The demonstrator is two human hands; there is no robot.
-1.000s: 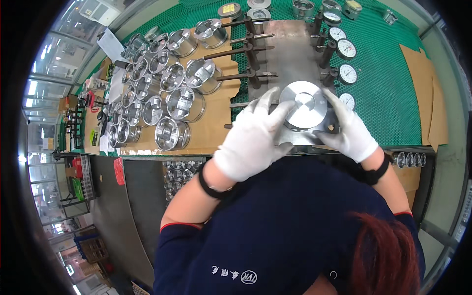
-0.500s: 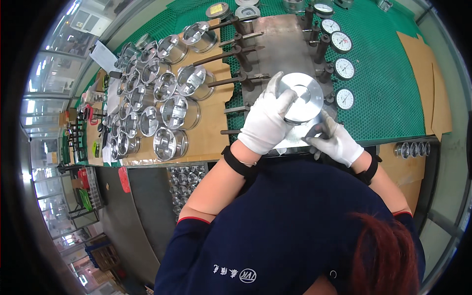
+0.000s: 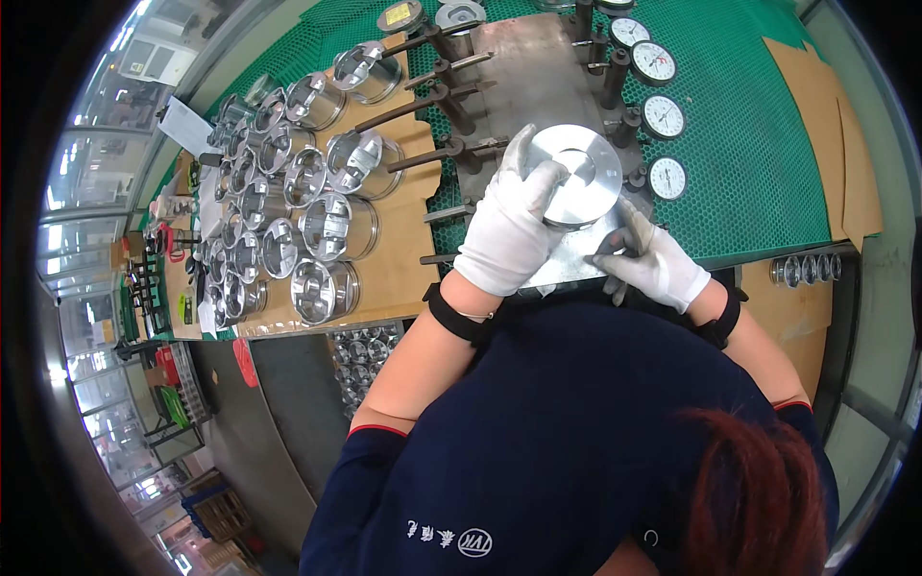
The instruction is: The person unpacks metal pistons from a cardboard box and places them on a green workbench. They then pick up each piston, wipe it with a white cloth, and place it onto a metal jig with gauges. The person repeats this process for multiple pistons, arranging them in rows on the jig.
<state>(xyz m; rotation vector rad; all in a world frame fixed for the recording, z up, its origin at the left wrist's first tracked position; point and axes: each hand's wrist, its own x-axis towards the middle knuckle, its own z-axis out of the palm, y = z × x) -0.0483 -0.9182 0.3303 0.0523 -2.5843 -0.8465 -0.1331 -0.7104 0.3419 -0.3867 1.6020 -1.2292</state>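
A round, bright metal piston (image 3: 576, 175) is in my left hand (image 3: 509, 223), its flat crown facing up over the near end of the steel plate (image 3: 533, 72). My left hand wears a white glove; its thumb and fingers grip the piston's left side. My right hand (image 3: 658, 267), in a white glove with dark fingertips, is just below the piston's right edge, close to the plate. Its fingers are bent together, and what is between them, if anything, cannot be made out. The piston's underside is hidden.
Several pistons (image 3: 336, 228) stand on cardboard (image 3: 408, 206) to the left. Dark metal stands with rods (image 3: 451, 110) line the plate's left side; dial gauges (image 3: 664, 116) line its right, over green mesh matting (image 3: 749, 144). More pistons (image 3: 365, 360) sit below the table edge.
The view has shifted slightly, so the table things appear farther left and up. My left hand still grips the piston, and my right hand stays beside it with its fingers bent.
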